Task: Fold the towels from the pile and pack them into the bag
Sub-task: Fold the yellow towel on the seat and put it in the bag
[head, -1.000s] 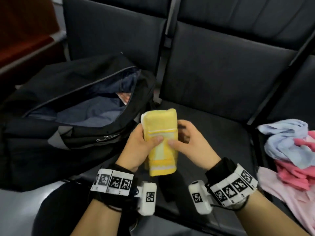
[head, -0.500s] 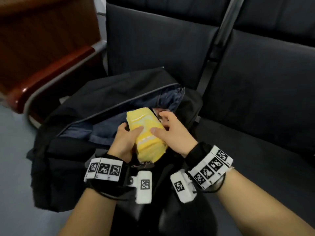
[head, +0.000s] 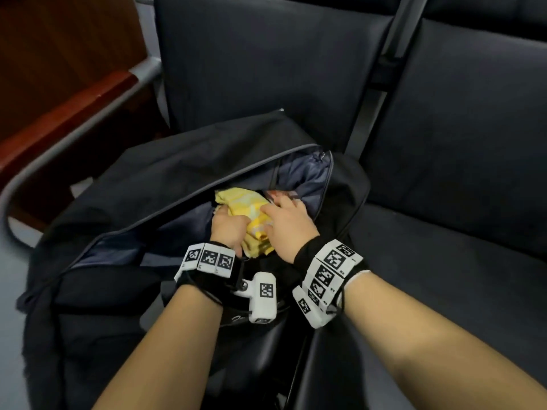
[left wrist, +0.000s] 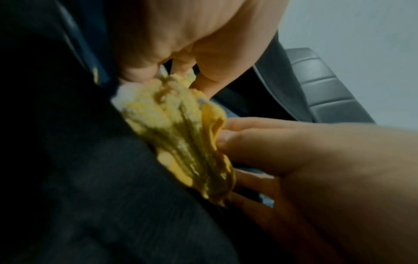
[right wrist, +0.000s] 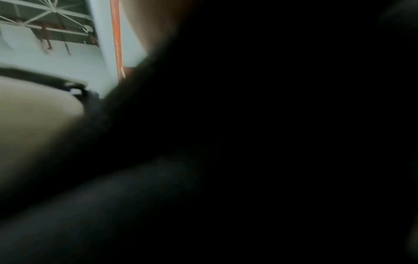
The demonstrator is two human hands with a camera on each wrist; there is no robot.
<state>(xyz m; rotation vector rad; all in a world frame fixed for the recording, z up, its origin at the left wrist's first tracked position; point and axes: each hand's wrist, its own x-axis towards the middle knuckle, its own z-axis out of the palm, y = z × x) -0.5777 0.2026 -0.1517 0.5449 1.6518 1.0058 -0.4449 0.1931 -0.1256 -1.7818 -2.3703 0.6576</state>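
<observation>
A folded yellow towel [head: 242, 199] sits in the mouth of the open black bag [head: 165, 173], half inside against the blue-grey lining. My left hand [head: 229, 227] grips its left side. My right hand [head: 288, 223] holds the right side, thumb on top and fingers reaching into the bag. In the left wrist view the yellow towel [left wrist: 178, 135] shows its layered edge, pinched at the top by my left hand [left wrist: 181, 44], with the right hand's fingers [left wrist: 244, 132] along its side. The right wrist view is almost all dark, blurred bag fabric.
The bag lies on a dark padded seat [head: 444, 261] with seat backs [head: 266, 69] behind it. A wooden armrest on a metal rail [head: 68, 113] stands to the left. Something reddish [head: 278, 193] shows inside the bag beside the towel.
Both hands have carried the yellow towel left from above the seat and down into the bag's opening. The towel pile on the right is out of view now.
</observation>
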